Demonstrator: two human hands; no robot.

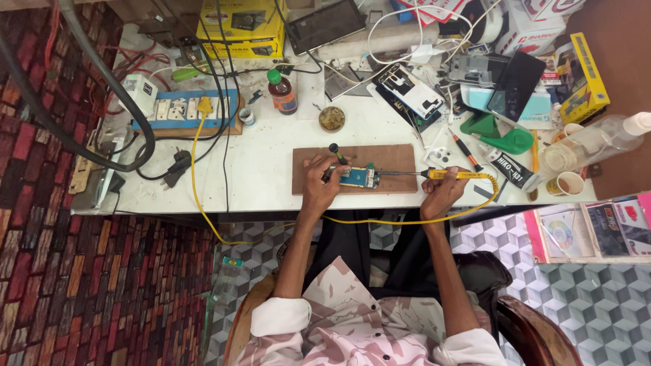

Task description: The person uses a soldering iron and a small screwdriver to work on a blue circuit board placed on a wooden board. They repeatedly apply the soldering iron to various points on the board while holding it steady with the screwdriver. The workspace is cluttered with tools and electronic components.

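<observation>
A small blue circuit board [359,177] lies on a brown wooden board [393,159] on the white table [264,169]. My left hand [317,181] rests on the wooden board and pinches a thin dark tool against the circuit board's left end. My right hand [442,191] grips a soldering iron with a yellow handle [461,175]. Its metal tip points left and reaches the circuit board's right end. The iron's yellow cable [380,221] loops along the table's front edge toward the left.
A blue power strip [183,108] sits at the left with black cables. A brown bottle with a green cap [281,91] and a small round tin [331,118] stand behind the board. Opened phones, boxes, a clear plastic bottle [590,139] and paper cups crowd the right.
</observation>
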